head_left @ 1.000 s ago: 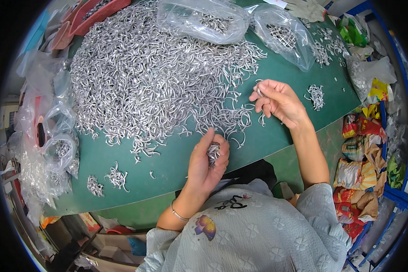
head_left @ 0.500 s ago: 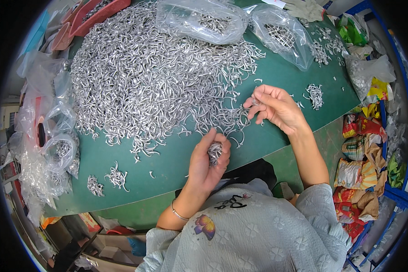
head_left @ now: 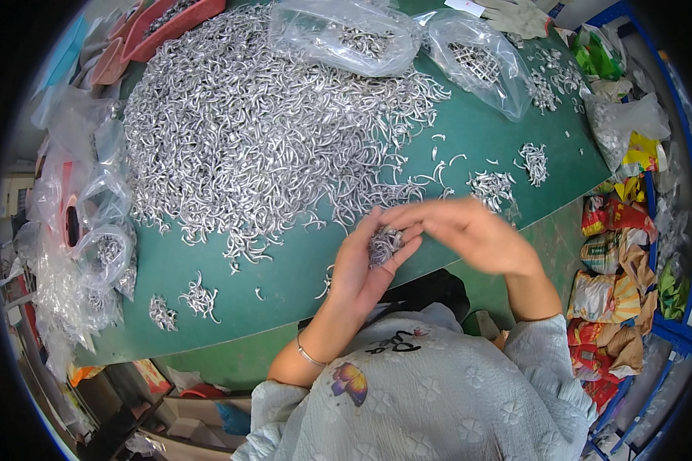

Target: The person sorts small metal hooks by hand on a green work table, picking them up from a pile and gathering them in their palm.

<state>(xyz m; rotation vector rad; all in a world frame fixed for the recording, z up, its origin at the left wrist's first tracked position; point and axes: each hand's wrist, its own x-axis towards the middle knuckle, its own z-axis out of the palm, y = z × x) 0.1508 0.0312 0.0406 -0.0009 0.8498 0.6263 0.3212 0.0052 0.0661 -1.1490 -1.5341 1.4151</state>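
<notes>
Silver curved metal hooks lie in a big heap (head_left: 261,123) on the green surface (head_left: 207,265). In the head view, the left hand (head_left: 365,261) is cupped around a small bunch of the same hooks (head_left: 384,244), above the near edge of the surface. The right hand (head_left: 469,230) is blurred, its fingers reaching to this bunch; whether it pinches anything I cannot tell. Two clear plastic bags (head_left: 407,38) lie behind the heap.
</notes>
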